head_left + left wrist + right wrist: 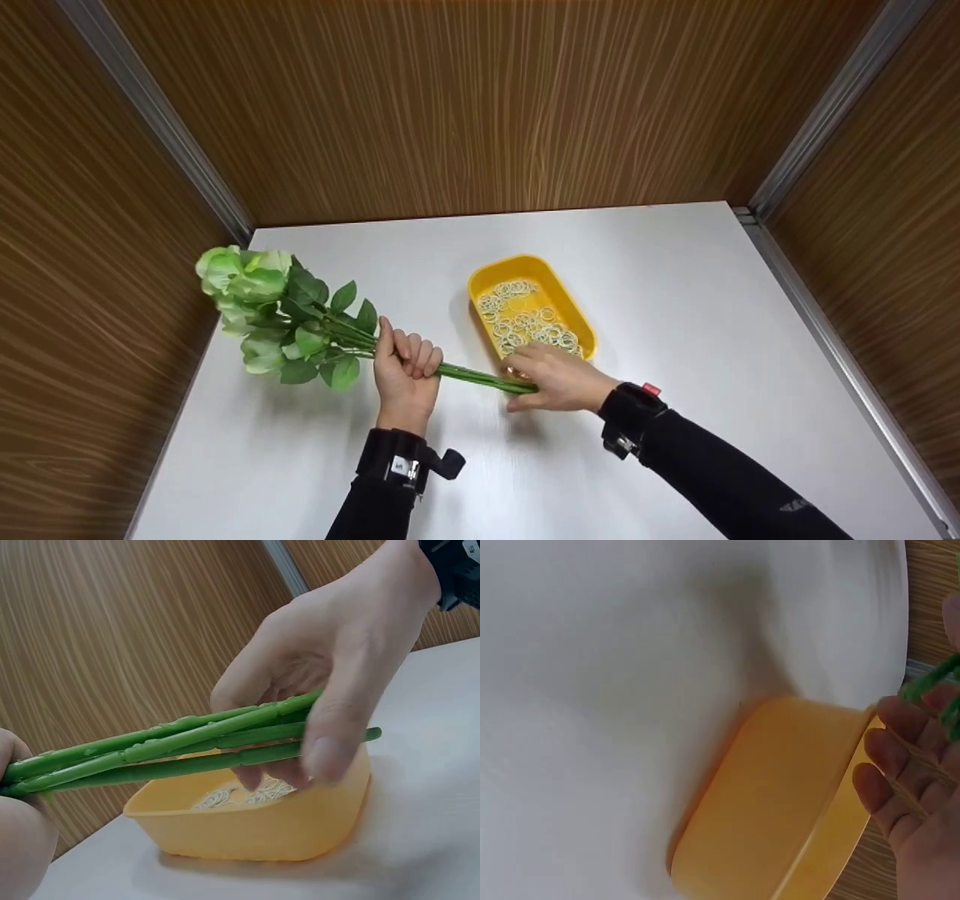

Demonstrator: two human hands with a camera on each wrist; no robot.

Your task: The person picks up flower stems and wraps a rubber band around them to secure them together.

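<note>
On table — left hand grips stems.

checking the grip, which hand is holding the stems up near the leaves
The left hand: it grips the green stems just below the leaves. The right hand holds the cut ends beside the yellow tray.

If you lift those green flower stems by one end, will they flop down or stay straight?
Probably mostly straight: the stems run level between the left hand and the right hand without sagging. The leafy flower heads look bulkier, so that end might dip. The stems look smooth, perhaps a bit slippery.
</note>
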